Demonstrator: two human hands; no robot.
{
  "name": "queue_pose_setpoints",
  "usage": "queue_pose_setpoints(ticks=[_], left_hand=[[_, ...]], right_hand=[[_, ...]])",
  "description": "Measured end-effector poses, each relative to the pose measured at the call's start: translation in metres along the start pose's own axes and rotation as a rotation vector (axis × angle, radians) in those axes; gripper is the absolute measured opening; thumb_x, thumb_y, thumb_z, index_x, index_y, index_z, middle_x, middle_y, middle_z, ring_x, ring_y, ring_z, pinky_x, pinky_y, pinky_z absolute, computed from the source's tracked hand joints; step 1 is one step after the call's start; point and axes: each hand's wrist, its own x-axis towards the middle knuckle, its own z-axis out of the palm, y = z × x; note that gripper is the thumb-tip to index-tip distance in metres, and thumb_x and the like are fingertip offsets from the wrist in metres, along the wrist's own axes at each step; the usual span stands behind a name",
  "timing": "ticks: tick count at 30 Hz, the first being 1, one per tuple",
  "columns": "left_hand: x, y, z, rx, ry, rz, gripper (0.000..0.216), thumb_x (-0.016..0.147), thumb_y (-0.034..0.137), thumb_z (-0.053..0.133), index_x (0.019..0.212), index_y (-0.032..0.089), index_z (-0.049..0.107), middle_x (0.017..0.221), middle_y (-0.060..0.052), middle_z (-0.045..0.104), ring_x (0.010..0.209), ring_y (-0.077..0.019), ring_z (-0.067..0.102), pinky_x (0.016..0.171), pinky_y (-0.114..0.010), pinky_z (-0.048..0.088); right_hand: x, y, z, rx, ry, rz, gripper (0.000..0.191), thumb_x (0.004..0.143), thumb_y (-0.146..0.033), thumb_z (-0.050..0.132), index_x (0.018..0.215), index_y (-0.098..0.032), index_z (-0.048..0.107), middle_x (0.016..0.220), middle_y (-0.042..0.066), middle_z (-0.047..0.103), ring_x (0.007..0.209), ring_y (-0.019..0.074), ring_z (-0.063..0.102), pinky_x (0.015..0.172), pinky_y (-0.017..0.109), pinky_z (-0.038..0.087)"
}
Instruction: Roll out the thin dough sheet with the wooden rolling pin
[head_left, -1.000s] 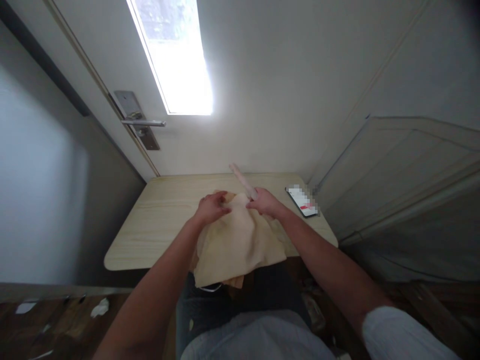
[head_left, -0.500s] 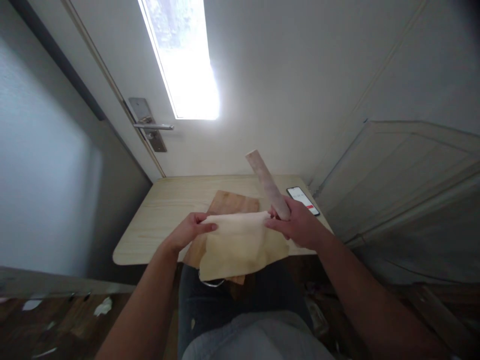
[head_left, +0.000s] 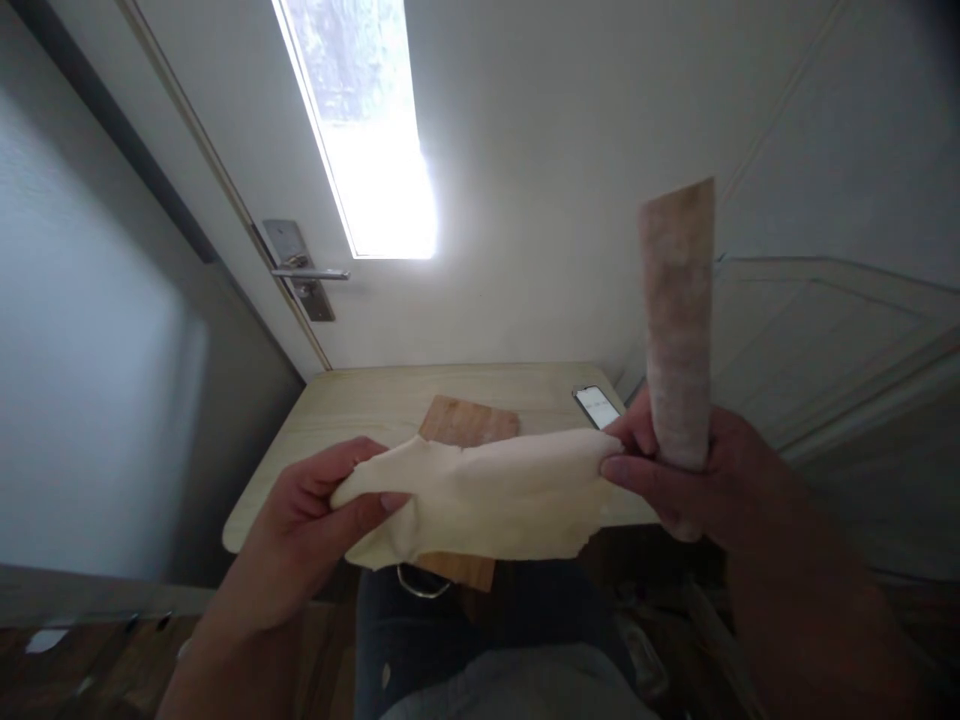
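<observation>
A thin pale dough sheet [head_left: 517,500] is stretched in the air between my two hands, sagging along its lower edge. My left hand [head_left: 322,510] pinches its left end, thumb on top, with the dough bunched there. My right hand [head_left: 675,470] grips the right corner between thumb and fingers. The same hand also holds a flour-dusted wooden rolling pin [head_left: 679,320], which points upward. Beneath the dough lies a wooden cutting board [head_left: 469,420], mostly hidden, with a metal ring handle [head_left: 424,585] at its near end over my lap.
The board rests on a small light wooden table [head_left: 360,400]. A phone [head_left: 596,405] lies at the table's right, partly behind my right hand. Beyond stands a white door with a metal handle [head_left: 311,273] and a bright window pane [head_left: 375,150].
Both hands have risen nearer the camera and moved apart, lifting the dough sheet and stretching it wider. The rolling pin has swung to the right and now stands more upright.
</observation>
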Motion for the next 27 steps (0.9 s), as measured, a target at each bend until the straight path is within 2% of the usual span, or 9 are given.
queue_pose_setpoints(ticks=[6, 9, 11, 14, 17, 19, 22, 27], left_hand=[[-0.013, 0.031, -0.005, 0.003, 0.099, 0.052, 0.017, 0.07, 0.033, 0.077, 0.084, 0.025, 0.072, 0.074, 0.001, 0.066, 0.057, -0.0116, 0.057, 0.045, -0.019, 0.044], [-0.001, 0.033, -0.004, -0.017, 0.087, 0.01, 0.017, 0.074, 0.035, 0.074, 0.087, 0.024, 0.071, 0.071, 0.002, 0.065, 0.056, -0.0112, 0.056, 0.045, -0.019, 0.043], [0.023, 0.015, -0.001, 0.008, 0.066, -0.015, 0.022, 0.074, 0.039, 0.073, 0.085, 0.021, 0.07, 0.07, 0.002, 0.065, 0.057, -0.0115, 0.057, 0.049, -0.02, 0.044], [0.069, -0.04, 0.007, 0.09, 0.058, -0.106, 0.027, 0.073, 0.041, 0.069, 0.084, 0.017, 0.068, 0.068, 0.001, 0.065, 0.058, -0.0124, 0.055, 0.053, -0.022, 0.044], [0.105, -0.102, 0.019, 0.217, 0.217, -0.207, 0.025, 0.067, 0.034, 0.065, 0.081, 0.015, 0.069, 0.067, -0.001, 0.066, 0.061, -0.0148, 0.056, 0.056, -0.025, 0.044], [0.117, -0.129, 0.025, 0.233, 0.254, -0.221, 0.025, 0.067, 0.033, 0.062, 0.082, 0.014, 0.07, 0.07, -0.003, 0.068, 0.064, -0.0169, 0.058, 0.059, -0.027, 0.046], [0.12, -0.141, 0.026, 0.213, 0.253, -0.193, 0.032, 0.069, 0.035, 0.061, 0.091, 0.015, 0.072, 0.083, -0.006, 0.073, 0.074, -0.0186, 0.063, 0.067, -0.028, 0.049], [0.116, -0.137, 0.017, 0.102, 0.237, -0.065, 0.048, 0.076, 0.047, 0.061, 0.112, 0.017, 0.069, 0.102, -0.007, 0.074, 0.083, -0.0188, 0.066, 0.072, -0.028, 0.051]], right_hand=[[-0.009, -0.031, -0.009, 0.027, 0.016, -0.038, 0.031, 0.07, -0.044, 0.079, 0.071, -0.023, 0.057, 0.049, -0.005, 0.052, 0.038, 0.0098, 0.044, 0.034, 0.022, 0.036], [0.006, -0.032, -0.005, 0.01, 0.021, -0.075, 0.032, 0.07, -0.043, 0.079, 0.071, -0.022, 0.055, 0.048, -0.006, 0.051, 0.037, 0.0094, 0.044, 0.035, 0.022, 0.036], [0.032, -0.017, 0.007, 0.018, -0.045, -0.089, 0.032, 0.071, -0.043, 0.077, 0.072, -0.022, 0.053, 0.046, -0.008, 0.049, 0.035, 0.0086, 0.041, 0.034, 0.021, 0.032], [0.082, 0.029, 0.042, 0.0, -0.075, -0.076, 0.028, 0.07, -0.036, 0.076, 0.076, -0.022, 0.052, 0.052, -0.009, 0.051, 0.037, 0.0078, 0.043, 0.038, 0.02, 0.034], [0.12, 0.084, 0.085, -0.118, -0.014, 0.036, 0.018, 0.07, -0.025, 0.07, 0.078, -0.02, 0.054, 0.061, -0.006, 0.056, 0.044, 0.0083, 0.048, 0.045, 0.021, 0.036], [0.132, 0.11, 0.105, -0.23, 0.028, 0.061, 0.014, 0.069, -0.021, 0.068, 0.078, -0.018, 0.057, 0.068, -0.003, 0.061, 0.055, 0.0105, 0.053, 0.053, 0.022, 0.039], [0.136, 0.123, 0.114, -0.29, 0.085, 0.02, 0.013, 0.071, -0.024, 0.067, 0.08, -0.019, 0.059, 0.074, 0.0, 0.063, 0.064, 0.0133, 0.056, 0.059, 0.023, 0.039], [0.133, 0.12, 0.101, -0.278, 0.208, -0.174, 0.018, 0.076, -0.036, 0.065, 0.083, -0.021, 0.059, 0.075, 0.0, 0.064, 0.069, 0.0153, 0.057, 0.063, 0.024, 0.04]])
